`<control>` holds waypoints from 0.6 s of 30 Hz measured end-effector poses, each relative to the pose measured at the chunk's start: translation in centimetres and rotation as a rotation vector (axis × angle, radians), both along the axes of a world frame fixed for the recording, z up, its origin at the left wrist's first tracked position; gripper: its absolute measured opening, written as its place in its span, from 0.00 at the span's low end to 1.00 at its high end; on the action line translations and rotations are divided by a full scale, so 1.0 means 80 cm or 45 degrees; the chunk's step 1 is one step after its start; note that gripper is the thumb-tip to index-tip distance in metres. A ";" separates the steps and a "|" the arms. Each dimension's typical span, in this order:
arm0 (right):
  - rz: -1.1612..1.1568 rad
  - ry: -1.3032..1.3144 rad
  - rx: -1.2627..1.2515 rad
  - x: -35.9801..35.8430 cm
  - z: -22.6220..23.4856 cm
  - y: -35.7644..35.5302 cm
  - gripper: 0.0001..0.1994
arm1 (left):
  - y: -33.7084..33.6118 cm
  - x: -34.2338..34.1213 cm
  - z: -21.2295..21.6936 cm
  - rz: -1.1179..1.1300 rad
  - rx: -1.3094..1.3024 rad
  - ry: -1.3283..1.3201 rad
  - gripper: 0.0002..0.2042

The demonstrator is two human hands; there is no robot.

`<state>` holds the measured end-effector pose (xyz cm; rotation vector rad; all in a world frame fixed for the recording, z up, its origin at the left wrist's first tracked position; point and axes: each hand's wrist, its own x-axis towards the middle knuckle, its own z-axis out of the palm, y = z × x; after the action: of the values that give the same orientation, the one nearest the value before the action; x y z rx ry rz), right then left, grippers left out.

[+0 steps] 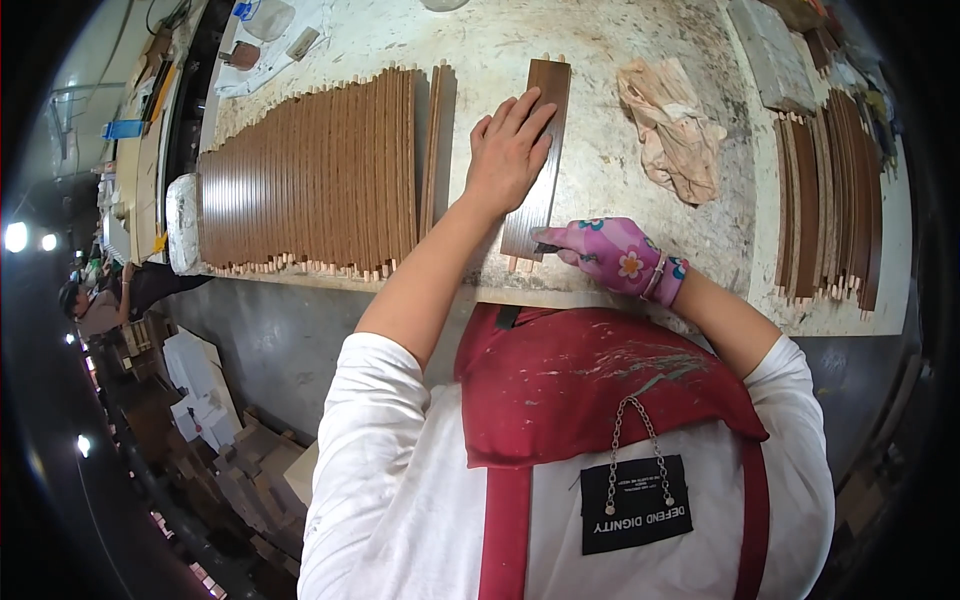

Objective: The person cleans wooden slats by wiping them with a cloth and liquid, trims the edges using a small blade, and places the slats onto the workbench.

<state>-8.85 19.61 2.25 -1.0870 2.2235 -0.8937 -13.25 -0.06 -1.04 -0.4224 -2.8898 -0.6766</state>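
Under the left hand (506, 160), a slat (535, 203) points lengthwise away, slightly rightward.

Bare left hand (507, 160) outstretched, palm down; gloved right hand (610, 255) closer in, curled.

White capitals stand upside down on the black patch (600, 535) of the shirt (390, 490), bodyward of the right hand's (610, 255) grip: one large readable line, plus smaller lines too fine to tell.
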 end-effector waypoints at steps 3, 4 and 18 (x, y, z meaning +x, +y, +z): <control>0.102 0.031 0.018 -0.001 0.001 0.000 0.22 | -0.001 0.000 -0.001 -0.002 -0.005 0.015 0.20; 0.130 0.036 0.012 -0.001 0.001 0.001 0.22 | -0.001 0.000 0.000 -0.002 -0.004 0.013 0.20; 0.015 0.162 0.042 0.017 0.000 -0.003 0.17 | 0.006 0.000 0.007 0.005 -0.063 0.077 0.19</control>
<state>-7.49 19.40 2.28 -1.1703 2.3239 -0.7996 -13.27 0.40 -0.50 -0.4350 -2.8547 -0.5819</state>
